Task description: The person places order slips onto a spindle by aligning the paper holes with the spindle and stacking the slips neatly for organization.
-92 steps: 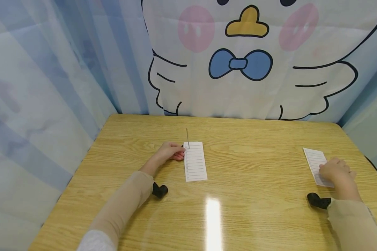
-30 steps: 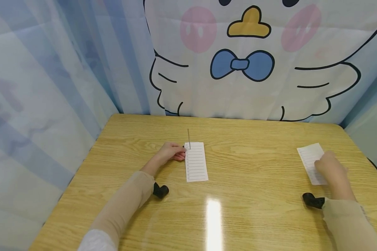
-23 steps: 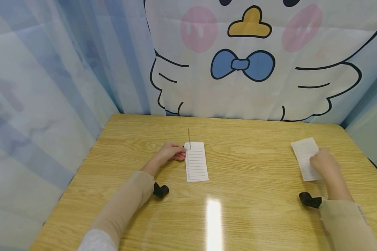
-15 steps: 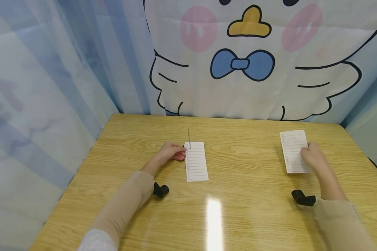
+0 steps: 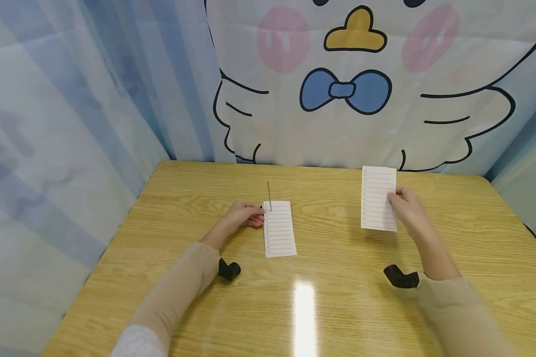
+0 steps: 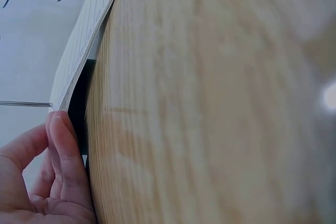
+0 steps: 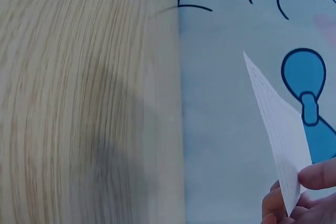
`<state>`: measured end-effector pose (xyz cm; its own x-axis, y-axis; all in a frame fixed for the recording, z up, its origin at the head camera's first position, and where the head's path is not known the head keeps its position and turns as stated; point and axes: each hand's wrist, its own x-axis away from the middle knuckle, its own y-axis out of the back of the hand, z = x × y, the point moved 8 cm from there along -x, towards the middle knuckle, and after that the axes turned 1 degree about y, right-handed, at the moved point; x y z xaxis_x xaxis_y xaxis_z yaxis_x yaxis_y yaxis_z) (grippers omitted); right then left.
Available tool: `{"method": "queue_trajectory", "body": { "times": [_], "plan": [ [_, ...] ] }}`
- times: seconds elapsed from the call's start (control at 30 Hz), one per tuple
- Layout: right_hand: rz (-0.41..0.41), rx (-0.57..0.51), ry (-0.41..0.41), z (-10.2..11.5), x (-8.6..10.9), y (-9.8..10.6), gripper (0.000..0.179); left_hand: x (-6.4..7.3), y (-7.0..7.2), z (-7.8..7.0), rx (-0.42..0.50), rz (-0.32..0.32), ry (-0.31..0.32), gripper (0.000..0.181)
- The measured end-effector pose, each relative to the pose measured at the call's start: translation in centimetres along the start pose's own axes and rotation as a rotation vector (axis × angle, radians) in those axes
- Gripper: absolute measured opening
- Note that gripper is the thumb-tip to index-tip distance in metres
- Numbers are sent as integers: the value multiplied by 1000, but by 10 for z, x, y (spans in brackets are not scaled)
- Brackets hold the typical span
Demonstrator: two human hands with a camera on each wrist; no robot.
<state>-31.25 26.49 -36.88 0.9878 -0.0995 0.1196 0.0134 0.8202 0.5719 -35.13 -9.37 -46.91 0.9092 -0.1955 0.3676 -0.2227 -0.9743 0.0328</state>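
A lined checklist sheet point(image 5: 279, 230) lies on a thin upright metal spike point(image 5: 269, 195) left of the table's middle. The spike goes through near the sheet's top left corner. Under the paper a black base point(image 6: 80, 103) shows in the left wrist view. My left hand point(image 5: 243, 215) pinches the sheet's left edge beside the spike. To the right, my right hand point(image 5: 408, 206) holds a second lined sheet point(image 5: 377, 198) upright above the table, thumb point(image 7: 317, 176) on its front. The right wrist view shows this sheet edge-on, fingers behind it.
The wooden table point(image 5: 330, 277) reaches back to a curtain point(image 5: 308, 139) with a cartoon bird. Black wrist devices point(image 5: 229, 270) stick out from both beige sleeves. A glare strip point(image 5: 304, 317) lies on the front of the table.
My right hand has lifted the second sheet from the table's right side, turned it upright and carried it leftward. My left hand and the sheet on the spike have stayed in place.
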Motion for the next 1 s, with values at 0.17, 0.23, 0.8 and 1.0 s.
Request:
{"method": "queue_trajectory", "body": {
  "times": [0.17,0.23,0.8,1.0],
  "plan": [
    [24,-93,15,18,2,-19,50,1,1,0,8,1,4,22],
    [22,-133,31,24,2,-25,48,2,1,1,17,2,5,22],
    [100,-475,118,71,-2,-73,41,7,5,2,94,-26,68,25],
    [138,-563,106,82,1,-89,40,17,9,-15,124,-90,19,24]
  ]
}}
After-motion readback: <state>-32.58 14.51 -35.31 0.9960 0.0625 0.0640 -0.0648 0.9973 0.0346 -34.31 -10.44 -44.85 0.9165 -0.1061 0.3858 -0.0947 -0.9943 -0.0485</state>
